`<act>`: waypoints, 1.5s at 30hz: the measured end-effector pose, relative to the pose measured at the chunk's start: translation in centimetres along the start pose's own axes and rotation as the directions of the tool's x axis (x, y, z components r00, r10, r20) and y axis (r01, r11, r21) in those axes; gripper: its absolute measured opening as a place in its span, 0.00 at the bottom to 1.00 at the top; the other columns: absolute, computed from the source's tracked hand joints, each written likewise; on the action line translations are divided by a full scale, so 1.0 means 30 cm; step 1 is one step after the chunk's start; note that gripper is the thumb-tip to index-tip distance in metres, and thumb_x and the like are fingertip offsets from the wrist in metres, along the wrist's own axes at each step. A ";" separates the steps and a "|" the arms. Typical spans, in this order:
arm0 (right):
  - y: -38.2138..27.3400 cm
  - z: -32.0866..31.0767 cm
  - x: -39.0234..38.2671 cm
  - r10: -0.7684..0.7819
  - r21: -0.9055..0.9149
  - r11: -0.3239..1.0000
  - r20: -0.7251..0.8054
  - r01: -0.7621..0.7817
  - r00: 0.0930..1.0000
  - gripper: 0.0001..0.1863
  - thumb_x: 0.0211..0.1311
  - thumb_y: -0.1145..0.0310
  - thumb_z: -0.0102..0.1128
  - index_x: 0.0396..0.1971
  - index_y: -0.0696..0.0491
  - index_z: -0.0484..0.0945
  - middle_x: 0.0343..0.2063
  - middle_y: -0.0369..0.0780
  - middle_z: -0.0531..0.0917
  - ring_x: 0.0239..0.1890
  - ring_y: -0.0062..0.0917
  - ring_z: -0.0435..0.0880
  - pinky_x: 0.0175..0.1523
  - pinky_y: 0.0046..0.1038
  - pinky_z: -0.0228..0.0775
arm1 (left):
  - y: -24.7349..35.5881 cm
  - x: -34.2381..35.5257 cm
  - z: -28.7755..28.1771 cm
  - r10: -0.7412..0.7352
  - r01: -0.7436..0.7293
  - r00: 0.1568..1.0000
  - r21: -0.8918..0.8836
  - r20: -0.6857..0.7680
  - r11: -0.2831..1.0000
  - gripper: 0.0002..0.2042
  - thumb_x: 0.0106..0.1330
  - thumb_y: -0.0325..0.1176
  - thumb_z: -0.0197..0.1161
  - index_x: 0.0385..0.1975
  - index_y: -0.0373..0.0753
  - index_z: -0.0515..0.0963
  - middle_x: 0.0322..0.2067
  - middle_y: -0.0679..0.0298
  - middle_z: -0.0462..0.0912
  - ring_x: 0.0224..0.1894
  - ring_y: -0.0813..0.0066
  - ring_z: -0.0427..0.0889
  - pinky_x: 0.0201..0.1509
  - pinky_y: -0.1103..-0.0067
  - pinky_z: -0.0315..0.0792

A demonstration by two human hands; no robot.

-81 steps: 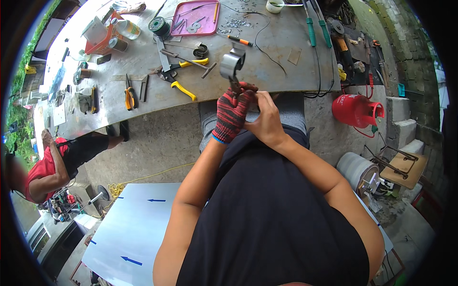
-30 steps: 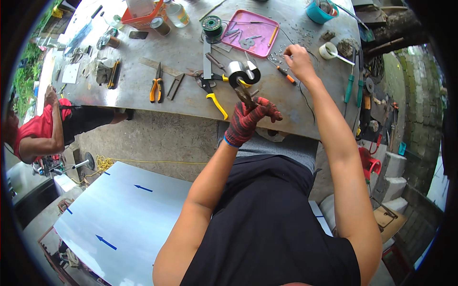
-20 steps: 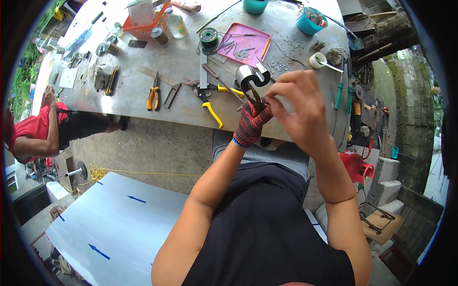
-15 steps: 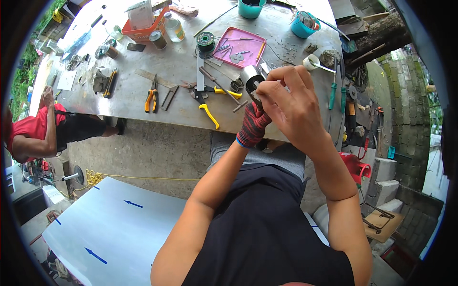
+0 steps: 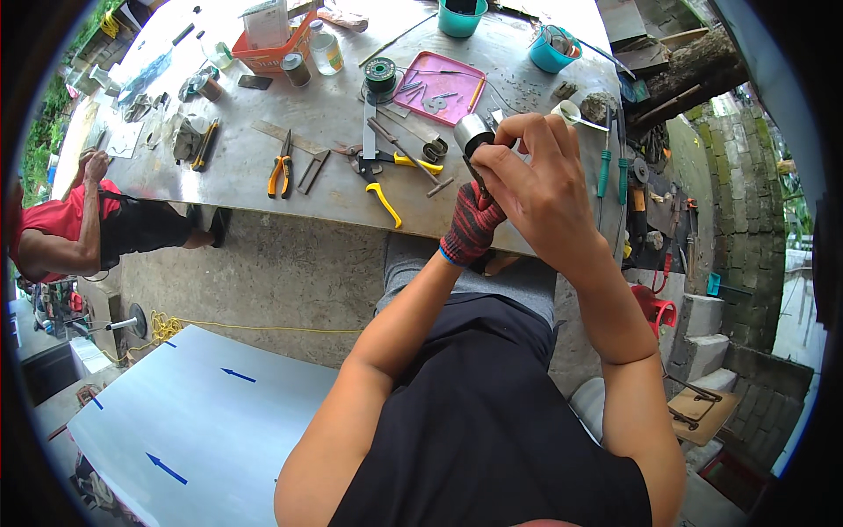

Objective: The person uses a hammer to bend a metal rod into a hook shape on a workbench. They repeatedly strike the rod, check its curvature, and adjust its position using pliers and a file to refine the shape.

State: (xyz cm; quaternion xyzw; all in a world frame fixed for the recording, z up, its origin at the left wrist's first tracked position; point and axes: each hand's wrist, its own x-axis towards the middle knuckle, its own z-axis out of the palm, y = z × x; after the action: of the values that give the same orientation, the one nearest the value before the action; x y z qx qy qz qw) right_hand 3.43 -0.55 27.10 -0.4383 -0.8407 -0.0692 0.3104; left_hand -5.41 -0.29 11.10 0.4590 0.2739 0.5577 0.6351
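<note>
My left hand (image 5: 474, 224), in a red-and-black knit glove, is closed around the lower, dark part of a piece with a shiny metal cylinder (image 5: 474, 133) at its upper end. The cylinder is tilted, above the table's front edge. My bare right hand (image 5: 537, 189) is at the cylinder's near side, thumb and fingers pinched together; what they hold is hidden. Left of the gloved hand lie yellow-handled snips (image 5: 379, 186) and a T-shaped metal rod (image 5: 410, 158). Just beyond the cylinder is a pink tray (image 5: 448, 86) with metal rods and washers.
Orange-handled pliers (image 5: 281, 167), a wire spool (image 5: 380, 75), a glass bottle (image 5: 326, 50) and teal buckets (image 5: 555, 49) stand or lie on the metal table (image 5: 246, 189). A person in red (image 5: 75, 228) is at the left. Behind me lies a pale sheet (image 5: 211, 422).
My view has shifted slightly. The cylinder has turned a little between my hands, and my right fingers now cover the thin pale rod seen at its opening.
</note>
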 end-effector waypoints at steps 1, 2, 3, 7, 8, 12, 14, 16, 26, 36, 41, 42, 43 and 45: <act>-0.001 -0.001 -0.002 -0.001 0.001 1.000 -0.002 0.001 1.000 0.13 0.50 0.77 0.74 0.37 0.50 0.84 0.39 0.37 0.75 0.38 0.31 0.71 0.46 0.35 0.66 | -0.005 -0.004 0.001 -0.008 0.007 1.000 -0.036 -0.007 0.999 0.18 0.65 0.37 0.71 0.52 0.37 0.81 0.42 0.65 0.87 0.48 0.79 0.83 0.51 0.76 0.77; -0.002 -0.001 -0.006 0.001 0.002 1.000 -0.002 -0.001 1.000 0.13 0.50 0.77 0.75 0.37 0.50 0.84 0.39 0.37 0.75 0.38 0.31 0.71 0.46 0.35 0.66 | -0.008 -0.009 0.000 -0.020 0.020 1.000 -0.069 0.003 0.997 0.19 0.65 0.37 0.71 0.53 0.37 0.80 0.43 0.65 0.87 0.48 0.79 0.83 0.51 0.76 0.77; -0.003 0.000 -0.009 0.007 0.006 1.000 -0.014 -0.007 1.000 0.13 0.49 0.76 0.74 0.37 0.51 0.84 0.39 0.36 0.76 0.39 0.31 0.71 0.46 0.35 0.65 | -0.011 -0.015 -0.001 -0.031 0.032 0.999 -0.102 0.013 0.994 0.19 0.66 0.37 0.70 0.54 0.37 0.80 0.43 0.65 0.87 0.48 0.78 0.83 0.52 0.76 0.77; -0.001 -0.001 -0.016 0.034 0.047 0.998 -0.064 -0.031 0.997 0.13 0.48 0.75 0.75 0.36 0.50 0.85 0.39 0.35 0.77 0.38 0.30 0.72 0.45 0.33 0.63 | 0.007 -0.026 0.001 -0.037 0.047 0.997 -0.180 0.061 0.983 0.19 0.67 0.38 0.71 0.53 0.36 0.80 0.43 0.65 0.87 0.48 0.78 0.83 0.53 0.75 0.77; -0.002 0.001 -0.016 0.039 0.072 0.997 -0.081 -0.033 0.996 0.13 0.48 0.75 0.76 0.36 0.50 0.85 0.39 0.35 0.77 0.37 0.29 0.71 0.44 0.33 0.63 | 0.014 -0.028 -0.001 -0.026 0.035 0.998 -0.185 0.053 0.982 0.18 0.67 0.39 0.71 0.52 0.36 0.81 0.42 0.65 0.87 0.48 0.77 0.84 0.53 0.75 0.77; 0.008 -0.032 -0.035 0.090 0.123 0.989 -0.098 -0.078 0.991 0.14 0.49 0.76 0.76 0.37 0.51 0.84 0.37 0.36 0.77 0.37 0.30 0.73 0.44 0.33 0.65 | 0.002 -0.029 -0.017 -0.050 0.063 0.996 -0.203 0.072 0.977 0.16 0.68 0.40 0.71 0.47 0.35 0.82 0.38 0.65 0.88 0.45 0.76 0.85 0.52 0.76 0.77; 0.007 -0.055 -0.052 0.132 0.127 0.985 -0.120 -0.117 0.984 0.14 0.50 0.77 0.75 0.38 0.51 0.84 0.36 0.37 0.77 0.37 0.30 0.74 0.43 0.34 0.67 | 0.023 -0.029 -0.024 -0.062 0.096 0.989 -0.268 0.131 0.959 0.15 0.69 0.40 0.70 0.46 0.35 0.83 0.37 0.65 0.88 0.43 0.76 0.85 0.51 0.76 0.77; -0.001 -0.064 -0.067 0.172 0.174 0.974 -0.157 -0.144 0.972 0.14 0.50 0.77 0.75 0.38 0.51 0.84 0.36 0.37 0.78 0.37 0.31 0.75 0.42 0.34 0.68 | 0.032 -0.015 -0.044 -0.065 0.099 0.985 -0.217 0.157 0.971 0.15 0.70 0.40 0.70 0.47 0.34 0.83 0.37 0.64 0.88 0.42 0.76 0.85 0.50 0.76 0.78; -0.073 0.087 -0.109 0.189 0.207 0.972 -0.404 -0.111 0.895 0.20 0.49 0.74 0.80 0.44 0.52 0.83 0.39 0.40 0.78 0.36 0.30 0.77 0.40 0.30 0.72 | 0.056 0.101 -0.099 0.015 0.003 0.987 -0.112 0.162 0.994 0.17 0.67 0.35 0.69 0.48 0.28 0.82 0.38 0.56 0.89 0.43 0.71 0.87 0.52 0.74 0.80; 0.021 0.014 -0.070 0.615 0.786 0.503 -0.032 -0.360 0.788 0.40 0.46 0.69 0.85 0.61 0.56 0.75 0.50 0.39 0.83 0.49 0.21 0.79 0.56 0.27 0.73 | 0.217 0.143 -0.064 0.106 -0.230 0.918 0.296 0.382 0.927 0.13 0.67 0.37 0.69 0.43 0.33 0.85 0.36 0.58 0.90 0.41 0.70 0.89 0.48 0.73 0.80; 0.038 -0.024 -0.090 0.569 0.924 0.308 0.011 -0.225 0.822 0.38 0.48 0.78 0.82 0.62 0.58 0.76 0.50 0.38 0.84 0.51 0.18 0.82 0.58 0.26 0.76 | 0.246 0.175 -0.040 0.213 -0.425 0.861 0.425 0.462 0.799 0.10 0.62 0.33 0.70 0.41 0.38 0.85 0.34 0.57 0.89 0.37 0.59 0.90 0.42 0.71 0.80; 0.023 -0.053 -0.090 0.550 0.923 0.327 -0.013 -0.201 0.835 0.38 0.47 0.78 0.82 0.61 0.58 0.76 0.50 0.37 0.84 0.51 0.18 0.81 0.58 0.26 0.76 | 0.268 0.188 -0.041 0.164 -0.402 0.879 0.513 0.447 0.758 0.12 0.57 0.32 0.72 0.40 0.40 0.85 0.32 0.57 0.88 0.35 0.55 0.88 0.39 0.70 0.80; 0.017 -0.070 -0.091 0.530 0.921 0.346 -0.037 -0.177 0.847 0.38 0.47 0.79 0.82 0.61 0.58 0.76 0.51 0.37 0.84 0.51 0.17 0.81 0.58 0.27 0.77 | 0.274 0.201 -0.044 0.173 -0.414 0.873 0.503 0.457 0.759 0.13 0.55 0.33 0.73 0.39 0.40 0.84 0.31 0.57 0.87 0.34 0.55 0.88 0.38 0.70 0.80; 0.022 -0.065 -0.097 0.522 0.953 0.290 -0.078 -0.090 0.850 0.39 0.46 0.80 0.82 0.61 0.58 0.76 0.51 0.37 0.84 0.52 0.17 0.81 0.58 0.27 0.77 | 0.277 0.220 -0.044 0.190 -0.434 0.860 0.485 0.473 0.759 0.14 0.51 0.34 0.75 0.39 0.40 0.84 0.30 0.57 0.86 0.33 0.54 0.87 0.37 0.69 0.80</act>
State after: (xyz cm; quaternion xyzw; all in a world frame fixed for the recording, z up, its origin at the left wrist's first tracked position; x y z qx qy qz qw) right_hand 6.07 -2.94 26.85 -0.3189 -0.5493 0.3957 0.6633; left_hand -8.83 6.04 19.01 0.7718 0.2130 0.4432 0.4031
